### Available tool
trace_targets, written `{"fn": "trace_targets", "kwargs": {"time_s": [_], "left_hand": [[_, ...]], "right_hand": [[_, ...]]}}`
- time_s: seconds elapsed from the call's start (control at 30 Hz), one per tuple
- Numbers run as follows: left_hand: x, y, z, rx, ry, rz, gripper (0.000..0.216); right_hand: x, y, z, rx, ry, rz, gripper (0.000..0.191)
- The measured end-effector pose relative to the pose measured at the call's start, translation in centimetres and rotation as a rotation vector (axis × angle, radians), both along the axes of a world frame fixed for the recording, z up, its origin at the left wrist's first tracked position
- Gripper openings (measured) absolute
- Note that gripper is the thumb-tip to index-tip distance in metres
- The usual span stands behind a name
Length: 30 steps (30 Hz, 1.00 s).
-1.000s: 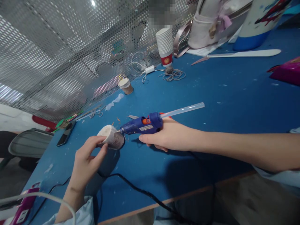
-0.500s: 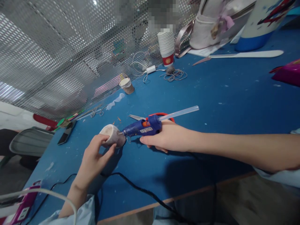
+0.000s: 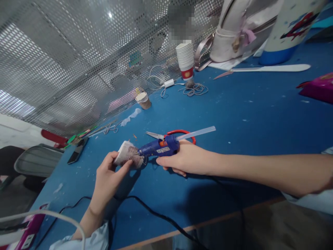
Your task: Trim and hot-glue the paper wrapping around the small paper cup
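Left hand [image 3: 108, 178] pinches tilted cup [image 3: 127, 153], right hand [image 3: 186, 158] grips blue glue gun [image 3: 160, 147], nozzle [image 3: 138, 152] at cup's side — red-handled scissors [image 3: 179, 131] just beyond, stacked paper cups [image 3: 185, 60] farther back on blue table [image 3: 234, 118].

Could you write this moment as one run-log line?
left hand: holds tilted paper cup | right hand: grips blue hot-glue gun, nozzle at cup's side | nearby: red-handled scissors beyond gun
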<state>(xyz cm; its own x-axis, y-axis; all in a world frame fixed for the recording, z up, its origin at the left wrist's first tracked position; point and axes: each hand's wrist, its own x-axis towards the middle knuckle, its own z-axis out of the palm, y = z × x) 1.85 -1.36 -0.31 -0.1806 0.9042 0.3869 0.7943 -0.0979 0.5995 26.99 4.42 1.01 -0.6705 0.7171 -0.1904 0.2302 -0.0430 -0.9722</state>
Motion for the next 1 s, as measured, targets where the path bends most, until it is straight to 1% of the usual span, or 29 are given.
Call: {"fn": "trace_targets", "kwargs": {"time_s": [0.1, 0.23, 0.4, 0.53, 0.63, 0.77, 0.83, 0.9, 1.0], "left_hand": [[0.2, 0.1, -0.1, -0.024, 0.004, 0.003, 0.024], [0.4, 0.2, -0.1, 0.013, 0.014, 0.002, 0.024], [0.3, 0.0, 0.0, 0.012, 0.035, -0.046, 0.027], [-0.2, 0.0, -0.1, -0.028, -0.051, -0.074, 0.036], [-0.5, 0.1, -0.4, -0.028, -0.127, -0.063, 0.038], [-0.6, 0.1, -0.8, -0.011, -0.163, -0.048, 0.041], [-0.6, 0.2, -0.9, -0.005, -0.171, -0.049, 0.041], [-0.6, 0.2, -1.0, -0.007, -0.186, -0.051, 0.041], [-0.3, 0.2, -0.9, -0.037, -0.21, -0.066, 0.039]], "right_hand": [[0.0, 0.0, 0.0, 0.003, 0.016, 0.008, 0.021], [0.0, 0.0, -0.1, 0.009, 0.026, 0.002, 0.021], [-0.1, 0.0, -0.1, 0.006, 0.031, 0.015, 0.02], [-0.4, 0.0, -0.5, -0.027, 0.052, 0.041, 0.02], [-0.6, 0.0, -0.9, -0.096, 0.118, 0.039, 0.02], [-0.6, 0.0, -0.8, -0.29, 0.272, -0.013, 0.019], [-0.5, 0.1, -0.6, -0.357, 0.352, -0.017, 0.021], [-0.6, 0.1, -0.6, -0.323, 0.41, -0.048, 0.02], [-1.0, 0.2, -0.8, -0.149, 0.432, -0.136, 0.012]]}}
